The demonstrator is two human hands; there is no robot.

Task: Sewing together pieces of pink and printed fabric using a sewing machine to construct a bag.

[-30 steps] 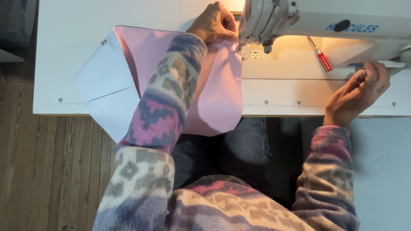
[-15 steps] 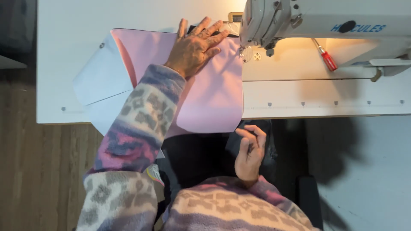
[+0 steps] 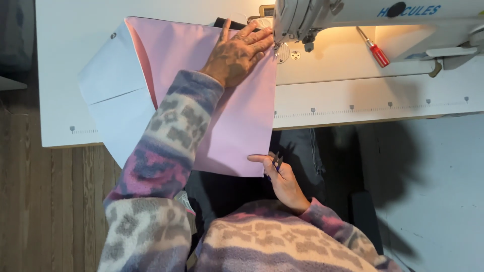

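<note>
Since a moment ago the right hand (image 3: 282,179) has risen from the lap to pinch the pink fabric's (image 3: 237,116) lower corner while gripping small snips (image 3: 276,162), and the left hand (image 3: 237,53) lies open, flattening it on the surface (image 3: 353,95) beside the sewing machine (image 3: 322,17).

Screwdriver (image 3: 373,48): red handle, lying under the machine arm.
Paper (image 3: 113,95): white, on the table's left.
Floor (image 3: 45,211): brown wood.
</note>
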